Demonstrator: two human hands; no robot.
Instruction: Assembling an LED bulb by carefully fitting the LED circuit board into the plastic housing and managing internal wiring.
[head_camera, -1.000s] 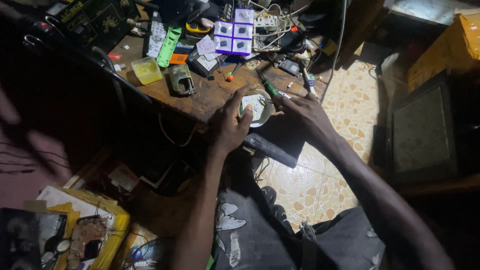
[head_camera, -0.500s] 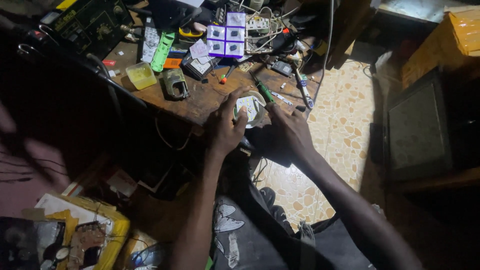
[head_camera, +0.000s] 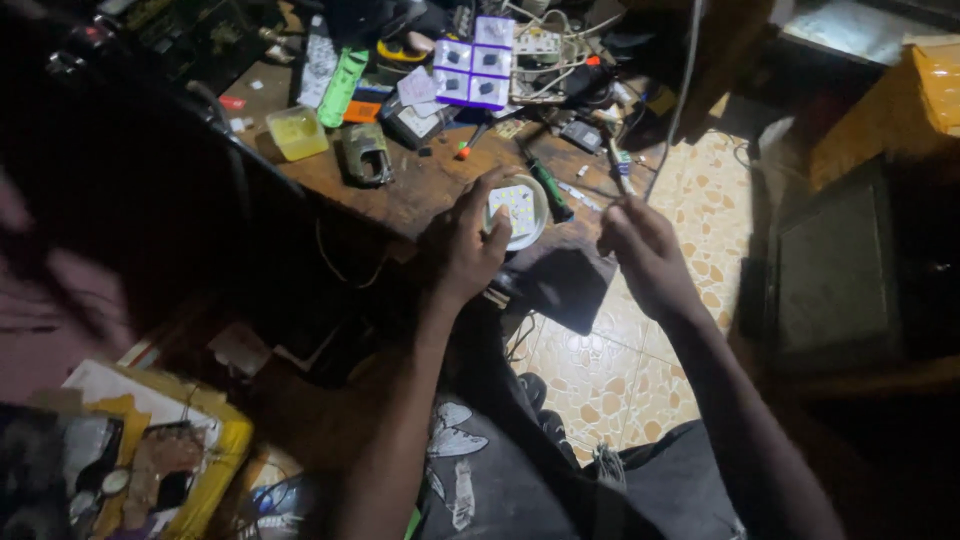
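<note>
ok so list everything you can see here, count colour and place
round LED light board: one, white, at the near table edge, held in the left hand
screwdriver: one, green handle, just right of the light board
purple tray: one, with white squares, far side of the table
yellow tub: one, translucent, left part of the table
green bar: one, behind the yellow tub
wooden table: one, brown, cluttered
tiled floor: cream with tan patches, right of the table
yellow box: one, bottom left
left hand: on the light board
right hand: raised beside the table edge, pinching something too small to tell
</note>
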